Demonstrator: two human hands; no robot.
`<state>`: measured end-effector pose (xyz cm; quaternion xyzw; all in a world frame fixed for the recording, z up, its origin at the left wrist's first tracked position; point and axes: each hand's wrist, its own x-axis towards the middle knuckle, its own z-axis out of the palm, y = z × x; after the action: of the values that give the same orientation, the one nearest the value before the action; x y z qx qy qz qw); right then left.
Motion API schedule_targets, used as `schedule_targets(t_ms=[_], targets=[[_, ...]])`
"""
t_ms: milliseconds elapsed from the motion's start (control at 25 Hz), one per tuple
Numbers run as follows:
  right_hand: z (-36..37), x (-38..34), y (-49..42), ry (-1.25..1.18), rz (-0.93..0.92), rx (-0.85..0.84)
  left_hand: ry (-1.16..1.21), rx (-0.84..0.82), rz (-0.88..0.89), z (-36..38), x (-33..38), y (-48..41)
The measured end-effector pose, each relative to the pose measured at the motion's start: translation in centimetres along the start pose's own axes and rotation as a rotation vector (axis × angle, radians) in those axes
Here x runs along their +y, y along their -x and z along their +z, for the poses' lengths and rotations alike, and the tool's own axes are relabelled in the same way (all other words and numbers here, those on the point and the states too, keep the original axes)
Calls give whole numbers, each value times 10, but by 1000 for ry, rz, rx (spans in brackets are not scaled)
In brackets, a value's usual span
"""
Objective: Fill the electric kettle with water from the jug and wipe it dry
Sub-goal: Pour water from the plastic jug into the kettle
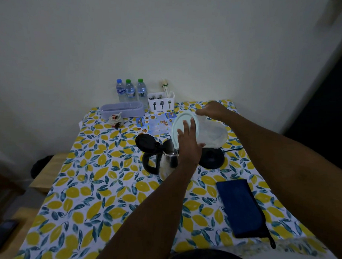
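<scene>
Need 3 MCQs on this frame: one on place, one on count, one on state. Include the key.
1. Where is the blue cloth?
A. On the table, right of the kettle
B. Draped over the kettle
C. In the cutlery caddy

2. How many bottles stand by the wall?
A. Two
B. Three
C. Five

3. What is the state of the kettle lid?
A. Shut
B. Removed and lying on the cloth
C. Flipped open

Key:
1 A, the cloth lies flat on the table, near the right forearm.
2 B, three caps show, one blue and two green.
3 C, the black lid stands up, hinged back over the handle, while the left hand and right hand hold the tilted jug over the opening.
</scene>
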<state>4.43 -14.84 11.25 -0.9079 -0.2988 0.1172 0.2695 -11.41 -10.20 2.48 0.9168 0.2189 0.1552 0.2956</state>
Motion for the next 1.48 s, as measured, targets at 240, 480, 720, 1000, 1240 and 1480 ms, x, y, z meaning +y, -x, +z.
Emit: schedule_targets(t_ms=[240,480,720,1000,1240,1480], targets=[[2,0,0,27,0,-20,52,-2,12,-4,-1,5],[1,0,0,19,17,-9,23,0,21,-7,3,8],[-1,-3,-1,47,23,4,48,-13,39,-14,3,7],[-3,-4,1,57,9,8,53,-29,61,-18,4,8],[-4,-6,4,53,20,5,80,-27,68,-14,0,4],[3,-2,3,7,25,-3,70,-36,38,-8,-10,-1]])
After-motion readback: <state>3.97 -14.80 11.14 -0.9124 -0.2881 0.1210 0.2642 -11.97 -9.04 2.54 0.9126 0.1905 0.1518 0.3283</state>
